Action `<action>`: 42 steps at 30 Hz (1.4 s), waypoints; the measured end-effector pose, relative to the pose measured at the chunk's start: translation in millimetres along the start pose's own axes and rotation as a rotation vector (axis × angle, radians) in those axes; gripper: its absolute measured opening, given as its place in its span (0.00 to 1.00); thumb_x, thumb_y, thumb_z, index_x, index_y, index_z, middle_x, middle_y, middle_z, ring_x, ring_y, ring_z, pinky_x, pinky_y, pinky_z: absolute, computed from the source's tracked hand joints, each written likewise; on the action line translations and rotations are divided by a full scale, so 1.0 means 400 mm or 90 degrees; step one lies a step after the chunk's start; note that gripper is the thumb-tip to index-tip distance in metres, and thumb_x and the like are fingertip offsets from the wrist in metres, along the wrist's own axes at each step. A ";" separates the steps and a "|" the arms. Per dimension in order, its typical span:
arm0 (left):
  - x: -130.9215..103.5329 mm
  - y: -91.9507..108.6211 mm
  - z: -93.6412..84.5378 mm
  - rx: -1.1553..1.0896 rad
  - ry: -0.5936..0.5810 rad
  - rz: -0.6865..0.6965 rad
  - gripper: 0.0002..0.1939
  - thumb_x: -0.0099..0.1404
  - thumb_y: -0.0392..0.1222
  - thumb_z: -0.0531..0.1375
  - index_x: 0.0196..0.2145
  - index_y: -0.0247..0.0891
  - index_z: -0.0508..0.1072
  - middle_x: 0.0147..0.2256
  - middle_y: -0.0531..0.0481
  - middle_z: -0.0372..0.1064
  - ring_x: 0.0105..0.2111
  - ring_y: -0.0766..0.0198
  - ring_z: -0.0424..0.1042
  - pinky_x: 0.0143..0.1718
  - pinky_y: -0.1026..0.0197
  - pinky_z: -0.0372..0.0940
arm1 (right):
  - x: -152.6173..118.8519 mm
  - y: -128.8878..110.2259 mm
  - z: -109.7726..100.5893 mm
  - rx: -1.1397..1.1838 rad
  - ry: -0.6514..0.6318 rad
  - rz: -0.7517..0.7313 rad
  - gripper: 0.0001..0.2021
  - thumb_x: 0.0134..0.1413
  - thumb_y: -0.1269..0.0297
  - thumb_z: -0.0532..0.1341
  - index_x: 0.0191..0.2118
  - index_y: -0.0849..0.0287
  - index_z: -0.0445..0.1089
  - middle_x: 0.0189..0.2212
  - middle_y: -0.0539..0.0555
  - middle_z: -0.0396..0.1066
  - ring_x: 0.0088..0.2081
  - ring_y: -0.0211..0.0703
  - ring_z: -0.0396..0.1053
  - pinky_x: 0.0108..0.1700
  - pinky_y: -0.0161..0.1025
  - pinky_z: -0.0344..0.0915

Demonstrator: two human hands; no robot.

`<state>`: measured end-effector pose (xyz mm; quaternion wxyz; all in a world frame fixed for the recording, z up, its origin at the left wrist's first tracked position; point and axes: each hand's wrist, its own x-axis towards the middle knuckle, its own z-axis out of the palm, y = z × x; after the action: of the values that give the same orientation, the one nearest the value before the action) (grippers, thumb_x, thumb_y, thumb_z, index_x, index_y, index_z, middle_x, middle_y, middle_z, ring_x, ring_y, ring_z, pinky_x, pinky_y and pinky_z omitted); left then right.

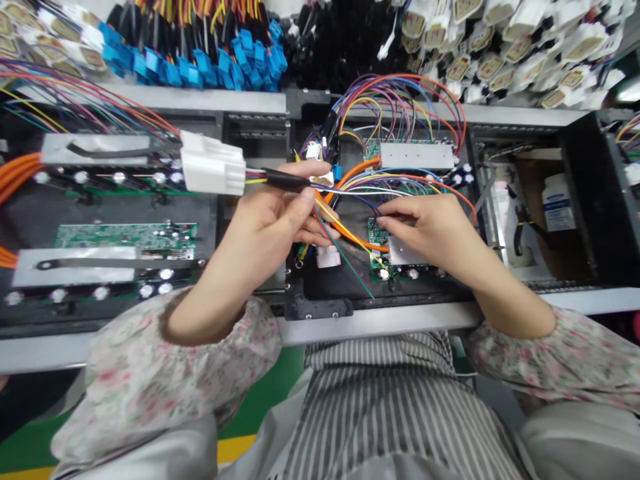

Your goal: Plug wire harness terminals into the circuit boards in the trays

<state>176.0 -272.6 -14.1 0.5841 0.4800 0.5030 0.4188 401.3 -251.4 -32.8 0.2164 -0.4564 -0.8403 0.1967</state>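
Observation:
Between thumb and fingers, my left hand (273, 217) grips a wiring harness by its black sleeve (287, 180). A large white connector (213, 163) hangs off the harness's left end. Thin coloured wires fan out from the sleeve to the right, and a loose green wire (350, 262) points down. My right hand (430, 223) is pinched on a dark wire (370, 202) over the near green circuit board (377, 233); its fingertips hide the wire's end. That board carries a silver heat sink partly under my hand. Behind it, a second heat sink (417, 155) has wires arching above it.
Two similar boards (125, 233) lie in the black tray on the left. Blue connectors (195, 67) and white connectors (510, 47) hang along the back. Pliers (525, 227) and a white bottle (559, 203) sit in a compartment at right. A metal rail (380, 319) edges the front.

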 end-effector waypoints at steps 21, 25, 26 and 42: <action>-0.007 0.006 0.009 0.016 0.028 -0.022 0.10 0.65 0.43 0.59 0.45 0.42 0.71 0.31 0.50 0.74 0.23 0.66 0.74 0.29 0.63 0.73 | -0.002 -0.015 0.012 0.053 -0.048 0.047 0.05 0.53 0.70 0.61 0.31 0.61 0.75 0.24 0.51 0.75 0.26 0.37 0.70 0.29 0.34 0.60; -0.007 0.009 0.010 0.012 0.027 -0.028 0.11 0.65 0.44 0.59 0.45 0.40 0.71 0.32 0.49 0.74 0.24 0.65 0.74 0.30 0.61 0.72 | -0.005 -0.027 -0.005 0.001 -0.021 0.059 0.07 0.55 0.64 0.63 0.29 0.60 0.74 0.23 0.52 0.74 0.25 0.38 0.69 0.29 0.35 0.59; -0.007 0.011 0.011 0.017 0.027 -0.032 0.11 0.66 0.43 0.59 0.45 0.40 0.71 0.32 0.48 0.74 0.24 0.65 0.74 0.30 0.60 0.72 | -0.006 -0.032 -0.010 -0.010 -0.020 0.047 0.07 0.55 0.63 0.63 0.29 0.60 0.75 0.24 0.53 0.75 0.26 0.39 0.70 0.30 0.36 0.60; 0.004 -0.002 0.023 -0.025 0.026 -0.009 0.11 0.66 0.43 0.59 0.45 0.38 0.70 0.30 0.52 0.70 0.25 0.69 0.75 0.30 0.66 0.74 | -0.005 -0.042 -0.016 0.155 0.012 0.097 0.04 0.52 0.70 0.61 0.28 0.59 0.71 0.26 0.50 0.74 0.26 0.37 0.71 0.31 0.34 0.66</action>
<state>185.3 -272.5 -15.0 0.5860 0.4562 0.5101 0.4340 394.2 -260.8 -18.9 0.2626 -0.4912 -0.7711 0.3085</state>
